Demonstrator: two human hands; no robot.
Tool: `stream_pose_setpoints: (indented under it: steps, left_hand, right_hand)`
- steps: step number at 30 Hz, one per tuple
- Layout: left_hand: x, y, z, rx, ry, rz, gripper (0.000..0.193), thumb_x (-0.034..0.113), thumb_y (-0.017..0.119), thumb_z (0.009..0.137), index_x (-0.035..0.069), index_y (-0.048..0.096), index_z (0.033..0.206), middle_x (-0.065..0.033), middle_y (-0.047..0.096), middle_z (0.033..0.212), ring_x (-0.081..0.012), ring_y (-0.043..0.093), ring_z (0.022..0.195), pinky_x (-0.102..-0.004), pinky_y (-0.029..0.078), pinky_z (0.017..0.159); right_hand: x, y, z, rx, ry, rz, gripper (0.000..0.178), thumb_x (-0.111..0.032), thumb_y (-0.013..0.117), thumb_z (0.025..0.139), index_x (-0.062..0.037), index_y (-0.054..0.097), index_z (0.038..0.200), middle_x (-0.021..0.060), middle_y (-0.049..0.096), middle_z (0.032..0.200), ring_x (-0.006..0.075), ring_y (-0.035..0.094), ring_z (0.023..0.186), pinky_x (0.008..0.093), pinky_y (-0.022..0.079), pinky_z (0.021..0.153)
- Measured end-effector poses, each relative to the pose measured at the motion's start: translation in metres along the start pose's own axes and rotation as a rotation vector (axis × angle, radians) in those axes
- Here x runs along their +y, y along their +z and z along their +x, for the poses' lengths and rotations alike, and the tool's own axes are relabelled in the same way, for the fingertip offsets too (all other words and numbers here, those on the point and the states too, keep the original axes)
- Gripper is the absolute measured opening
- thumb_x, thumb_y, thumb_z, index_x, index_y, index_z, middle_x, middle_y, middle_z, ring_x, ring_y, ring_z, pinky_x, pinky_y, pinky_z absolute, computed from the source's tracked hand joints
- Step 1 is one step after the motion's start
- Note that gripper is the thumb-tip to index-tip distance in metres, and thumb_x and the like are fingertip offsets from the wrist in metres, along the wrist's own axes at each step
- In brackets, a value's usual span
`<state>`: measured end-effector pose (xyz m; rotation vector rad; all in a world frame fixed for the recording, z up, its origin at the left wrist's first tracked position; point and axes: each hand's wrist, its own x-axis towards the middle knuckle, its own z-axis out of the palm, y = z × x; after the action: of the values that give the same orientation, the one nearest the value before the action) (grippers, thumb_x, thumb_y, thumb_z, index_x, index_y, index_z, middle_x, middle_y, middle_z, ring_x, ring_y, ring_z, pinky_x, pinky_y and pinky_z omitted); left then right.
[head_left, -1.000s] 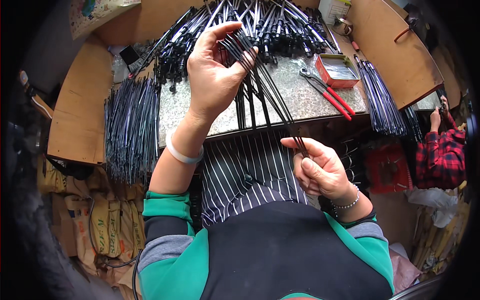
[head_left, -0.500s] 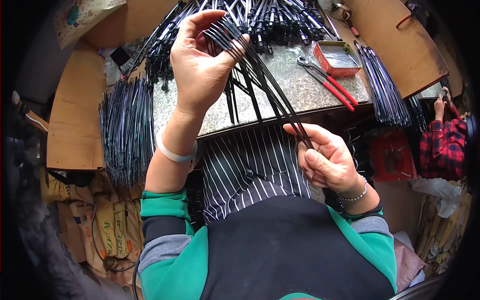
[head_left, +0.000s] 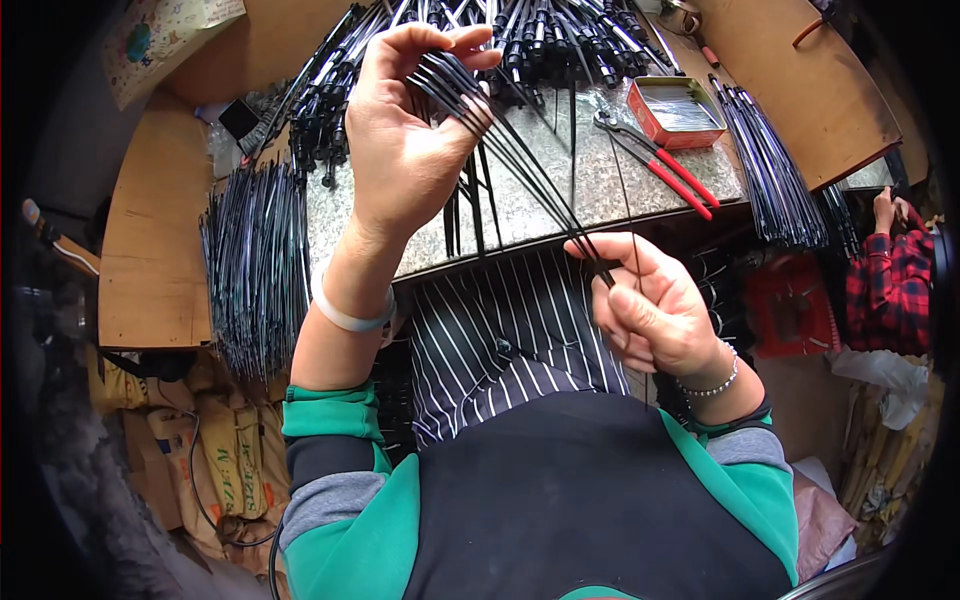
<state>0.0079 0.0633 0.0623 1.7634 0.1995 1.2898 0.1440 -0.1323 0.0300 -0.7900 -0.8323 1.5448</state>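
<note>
My left hand (head_left: 405, 150) is raised over the table's front edge, thumb and fingers closed on a fan of thin black strips (head_left: 541, 187). They slant down to my right hand (head_left: 655, 315), which pinches their lower ends between thumb and forefinger. One separate thin black strand (head_left: 622, 180) runs almost upright past the right fingers and comes out below them. More black strips (head_left: 470, 205) hang below my left hand, in front of the speckled tabletop (head_left: 420, 245). How the strips lie inside my left palm is hidden.
A big pile of black and silver rods (head_left: 545, 45) covers the table's back. Rod bundles hang at the left (head_left: 255, 270) and right (head_left: 770, 170). Red-handled pliers (head_left: 672, 178) lie by a red tin (head_left: 678, 105) of thin pieces. At far right, a person's checked sleeve (head_left: 888, 295) shows.
The strips between my hands have thinned to fewer strands, and one strand now stands apart, upright at my right hand. The left fingers have stretched outward a little. Both hands stay nearly in place.
</note>
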Motion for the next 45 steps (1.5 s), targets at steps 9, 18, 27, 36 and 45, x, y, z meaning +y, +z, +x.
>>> stream_pose_setpoints:
  steps: [9,18,27,36,45]
  left_hand:
    - [0.005,-0.003,0.003,0.080,0.068,0.221,0.036,-0.007,0.071,0.069,-0.002,0.055,0.101,-0.0066,0.061,0.087,-0.0094,0.060,0.079,-0.0217,0.053,0.072]
    - [0.008,0.003,0.000,0.119,0.069,0.260,0.039,-0.008,0.070,0.071,-0.002,0.054,0.105,-0.0038,0.059,0.085,-0.0080,0.058,0.076,-0.0234,0.053,0.075]
    - [0.001,0.000,-0.002,0.064,0.077,0.044,0.035,-0.003,0.069,0.074,0.001,0.047,0.102,-0.0076,0.060,0.096,-0.0107,0.060,0.085,-0.0219,0.050,0.076]
    - [0.020,-0.003,0.002,-0.081,0.159,0.409,0.080,-0.001,0.068,0.076,0.007,0.017,0.137,-0.0256,0.050,0.119,-0.0266,0.062,0.095,-0.0321,0.053,0.080]
    - [0.016,0.009,0.024,-0.218,0.319,0.025,0.075,0.011,0.080,0.065,0.003,0.040,0.128,-0.0132,0.049,0.122,-0.0212,0.054,0.105,-0.0320,0.045,0.091]
  right_hand:
    - [0.003,-0.004,0.000,-0.034,-0.028,-0.003,0.031,-0.015,0.040,0.096,0.0054,0.041,0.120,0.0017,0.043,0.056,0.0012,0.029,0.037,0.0151,0.025,0.031]
    - [0.003,0.001,0.001,0.098,-0.093,-0.053,0.021,-0.015,0.039,0.096,0.0024,0.046,0.106,0.0018,0.044,0.055,0.0023,0.030,0.036,0.0153,0.024,0.032]
    - [0.005,0.002,0.004,0.045,-0.084,-0.046,0.022,-0.016,0.039,0.096,0.0013,0.046,0.107,0.0015,0.044,0.055,0.0015,0.029,0.036,0.0153,0.024,0.032]
    - [-0.003,-0.001,0.002,0.005,-0.099,-0.065,0.031,-0.019,0.037,0.097,0.0052,0.044,0.114,0.0004,0.044,0.054,0.0006,0.029,0.036,0.0146,0.025,0.033]
    - [-0.015,0.003,-0.002,-0.120,-0.010,-0.109,0.042,-0.021,0.037,0.097,0.0082,0.036,0.127,0.0022,0.047,0.058,0.0002,0.029,0.037,0.0143,0.025,0.034]
